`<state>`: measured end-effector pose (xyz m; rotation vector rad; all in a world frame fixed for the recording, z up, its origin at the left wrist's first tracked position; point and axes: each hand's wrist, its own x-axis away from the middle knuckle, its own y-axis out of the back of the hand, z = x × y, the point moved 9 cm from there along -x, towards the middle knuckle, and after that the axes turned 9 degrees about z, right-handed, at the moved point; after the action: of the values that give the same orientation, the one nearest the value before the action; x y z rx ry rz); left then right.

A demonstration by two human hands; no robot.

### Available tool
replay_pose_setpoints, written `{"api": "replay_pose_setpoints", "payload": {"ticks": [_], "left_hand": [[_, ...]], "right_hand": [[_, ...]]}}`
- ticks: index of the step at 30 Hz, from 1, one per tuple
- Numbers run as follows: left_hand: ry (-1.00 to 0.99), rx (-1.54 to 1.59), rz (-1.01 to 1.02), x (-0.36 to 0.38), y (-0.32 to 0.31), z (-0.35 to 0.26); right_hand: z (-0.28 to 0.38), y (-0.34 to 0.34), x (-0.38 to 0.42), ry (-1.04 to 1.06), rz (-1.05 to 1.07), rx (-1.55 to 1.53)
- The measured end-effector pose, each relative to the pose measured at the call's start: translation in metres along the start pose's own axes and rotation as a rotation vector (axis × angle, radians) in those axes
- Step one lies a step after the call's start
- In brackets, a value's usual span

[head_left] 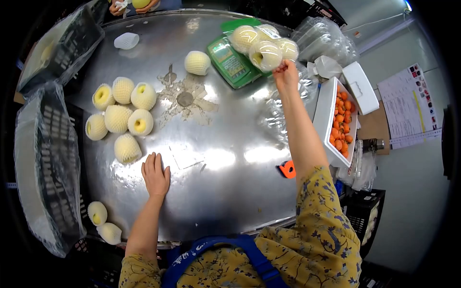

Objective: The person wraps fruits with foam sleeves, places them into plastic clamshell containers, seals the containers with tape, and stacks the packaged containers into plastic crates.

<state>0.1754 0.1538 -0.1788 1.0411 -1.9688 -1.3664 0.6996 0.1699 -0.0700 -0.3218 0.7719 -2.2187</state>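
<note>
My left hand (156, 176) lies flat on the metal table with its fingers stretched out, just below a netted fruit (127, 148). A group of yellow fruits in white foam nets (117, 118) sits above it. At the far right of the table, my right hand (286, 77) pinches the near edge of a clear plastic pack of netted fruits (265, 56). The pack rests over the upper part of a green digital scale (234, 62). One single netted fruit (197, 63) stands left of the scale.
A white foam box (322, 114) of small orange tomatoes is on the right, beside an orange tape dispenser (287, 169). Clear plastic containers (322, 39) are piled at the back right. Plastic-lined crates (48, 163) line the left. Another person's hands (116, 7) hold a fruit at the far edge.
</note>
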Motion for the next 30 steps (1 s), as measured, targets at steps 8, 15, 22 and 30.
{"api": "replay_pose_setpoints", "payload": {"ticks": [8, 15, 22, 30], "left_hand": [[0.012, -0.021, 0.024, -0.004, 0.002, -0.002], [0.006, -0.01, 0.013, -0.005, 0.005, -0.003], [0.003, -0.01, 0.008, -0.004, 0.0, 0.0], [0.007, 0.002, 0.019, -0.004, 0.001, 0.0]], "right_hand": [[-0.036, 0.056, -0.048, -0.209, -0.339, 0.237], [-0.022, 0.055, -0.01, -0.392, -0.244, 0.377], [-0.009, 0.07, -0.015, -0.443, -0.209, 0.504], [-0.009, 0.06, -0.019, -0.38, -0.267, 0.425]]}}
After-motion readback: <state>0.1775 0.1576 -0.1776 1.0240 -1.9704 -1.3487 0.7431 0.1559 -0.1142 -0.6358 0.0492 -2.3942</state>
